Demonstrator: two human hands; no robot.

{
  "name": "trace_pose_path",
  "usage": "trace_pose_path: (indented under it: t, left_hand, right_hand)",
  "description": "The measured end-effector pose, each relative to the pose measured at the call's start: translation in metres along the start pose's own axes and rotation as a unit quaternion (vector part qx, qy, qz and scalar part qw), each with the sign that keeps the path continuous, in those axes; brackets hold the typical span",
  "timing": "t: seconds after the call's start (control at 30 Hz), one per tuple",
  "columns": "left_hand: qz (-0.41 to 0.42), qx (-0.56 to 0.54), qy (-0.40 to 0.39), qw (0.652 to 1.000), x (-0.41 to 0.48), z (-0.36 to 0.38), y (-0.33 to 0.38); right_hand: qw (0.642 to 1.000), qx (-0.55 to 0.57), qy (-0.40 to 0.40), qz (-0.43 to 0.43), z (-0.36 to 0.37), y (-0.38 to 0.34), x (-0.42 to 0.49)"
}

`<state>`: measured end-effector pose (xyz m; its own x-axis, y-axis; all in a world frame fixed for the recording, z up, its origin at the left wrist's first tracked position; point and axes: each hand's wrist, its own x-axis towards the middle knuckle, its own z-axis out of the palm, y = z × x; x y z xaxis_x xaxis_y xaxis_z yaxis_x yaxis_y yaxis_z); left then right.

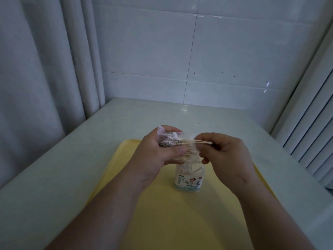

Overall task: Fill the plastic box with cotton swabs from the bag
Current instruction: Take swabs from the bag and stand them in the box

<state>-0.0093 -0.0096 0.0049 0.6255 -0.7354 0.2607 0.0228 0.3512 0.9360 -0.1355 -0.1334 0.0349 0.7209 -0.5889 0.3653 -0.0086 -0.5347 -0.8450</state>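
Gripping bag (171, 140) w/ left hand (155, 156); right hand (228, 153) pinching swabs (198, 141) (box (187, 181) beneath).

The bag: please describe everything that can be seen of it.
The bag is thin, clear, crinkled plastic with dark print. The left hand grips it in the air, above the box, with its open mouth toward the right. Inside lie cotton swabs with pale sticks, and some stick out of the mouth, where the right hand pinches a few.

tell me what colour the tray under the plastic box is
Pale yellow tray, shown best in the head view.
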Motion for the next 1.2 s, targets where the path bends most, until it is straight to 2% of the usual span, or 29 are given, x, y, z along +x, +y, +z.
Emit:
trace_pose_path:
  t: [0.23,0.4,0.67,0.87,1.0,1.2]
  left_hand:
    - [0.015,-0.007,0.025,1.000,0.0018,0.0005,-0.0006]
    - [0.016,0.000,0.023,1.000,0.0007,0.0014,-0.0001]
    - [0.017,-0.017,0.037,0.999,0.0009,0.0002,0.0022]
    - [0.033,-0.014,0.050,0.998,0.0023,-0.0006,-0.0004]
    - [0.028,-0.010,0.042,0.999,0.0014,0.0010,-0.0012]
    - [0.026,-0.007,0.041,0.999,0.0014,0.0022,-0.0003]
  right_hand:
    - [0.990,0.125,-0.069,0.020,-0.0012,-0.0024,-0.0016]
    - [0.996,0.092,0.000,0.017,0.0048,-0.0020,-0.0003]
    - [0.995,0.065,0.062,0.041,0.0006,0.0025,0.0016]
    - [0.996,0.068,-0.036,0.035,0.0028,-0.0070,-0.0042]
    - [0.998,0.038,0.009,0.044,0.0049,-0.0047,-0.0027]
    - [0.996,0.065,0.043,0.044,0.0045,-0.0029,-0.0028]
